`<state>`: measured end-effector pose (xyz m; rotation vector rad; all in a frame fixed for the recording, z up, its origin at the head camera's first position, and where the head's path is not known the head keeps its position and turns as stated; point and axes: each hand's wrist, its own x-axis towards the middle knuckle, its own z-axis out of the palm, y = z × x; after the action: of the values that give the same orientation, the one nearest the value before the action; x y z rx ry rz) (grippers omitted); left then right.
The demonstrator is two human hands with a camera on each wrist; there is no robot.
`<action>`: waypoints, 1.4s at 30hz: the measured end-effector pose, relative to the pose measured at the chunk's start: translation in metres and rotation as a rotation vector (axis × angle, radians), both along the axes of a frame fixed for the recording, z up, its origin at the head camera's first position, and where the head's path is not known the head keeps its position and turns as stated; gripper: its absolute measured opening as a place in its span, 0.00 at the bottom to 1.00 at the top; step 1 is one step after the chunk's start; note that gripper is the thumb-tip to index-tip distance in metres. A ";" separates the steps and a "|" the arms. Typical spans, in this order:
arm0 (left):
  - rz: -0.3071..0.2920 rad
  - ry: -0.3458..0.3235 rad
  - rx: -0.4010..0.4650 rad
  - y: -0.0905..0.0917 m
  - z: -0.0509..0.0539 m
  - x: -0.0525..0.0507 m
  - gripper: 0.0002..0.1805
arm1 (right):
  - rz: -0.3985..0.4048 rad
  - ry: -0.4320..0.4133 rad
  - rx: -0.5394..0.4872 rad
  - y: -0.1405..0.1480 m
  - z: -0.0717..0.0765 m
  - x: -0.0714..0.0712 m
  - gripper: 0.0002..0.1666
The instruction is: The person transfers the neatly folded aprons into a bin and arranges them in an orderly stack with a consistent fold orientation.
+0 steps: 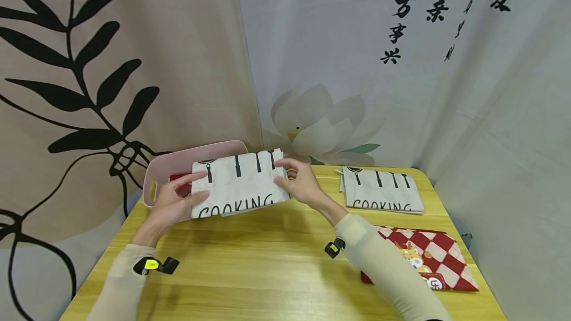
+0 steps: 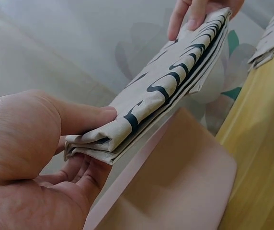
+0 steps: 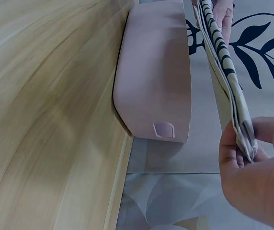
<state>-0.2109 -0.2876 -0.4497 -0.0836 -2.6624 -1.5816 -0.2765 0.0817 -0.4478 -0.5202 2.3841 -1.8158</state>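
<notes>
A folded white apron (image 1: 241, 182), printed with black utensils and the word COOKING, is held up between both hands. My left hand (image 1: 171, 204) pinches its left end, thumb on the printed face and fingers behind, as the left wrist view shows. At the opposite end, my right hand (image 1: 303, 182) grips the upper right edge between thumb and fingers. In the right wrist view the apron (image 3: 225, 67) appears edge-on, its layers stacked together. Behind and below it stands a pink plastic bin (image 1: 196, 152), partly hidden; something red (image 1: 178, 176) shows inside.
A similar folded white apron (image 1: 382, 192) lies at the table's back right. Nearer, a folded red-and-white checked cloth (image 1: 439, 261) with a cartoon print lies partly under the right forearm. The yellow wood table (image 1: 250, 271) backs onto printed curtains (image 1: 330, 63).
</notes>
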 end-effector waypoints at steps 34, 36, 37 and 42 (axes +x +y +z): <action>0.068 -0.084 0.005 -0.034 -0.001 -0.003 0.38 | 0.005 0.067 0.057 -0.045 -0.002 -0.015 0.24; 0.073 -0.091 0.002 -0.036 0.000 -0.003 0.38 | 0.008 0.068 0.054 -0.047 -0.002 -0.016 0.24; 0.076 -0.092 -0.003 -0.037 0.000 -0.003 0.38 | 0.008 0.068 0.054 -0.048 -0.002 -0.016 0.24; 0.107 -0.083 -0.010 -0.042 0.001 -0.004 0.39 | 0.007 0.081 0.062 -0.054 0.001 -0.019 0.22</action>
<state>-0.2147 -0.3299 -0.4489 0.1239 -2.6857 -1.5727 -0.2950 0.0274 -0.4466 -0.6060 2.4784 -1.7436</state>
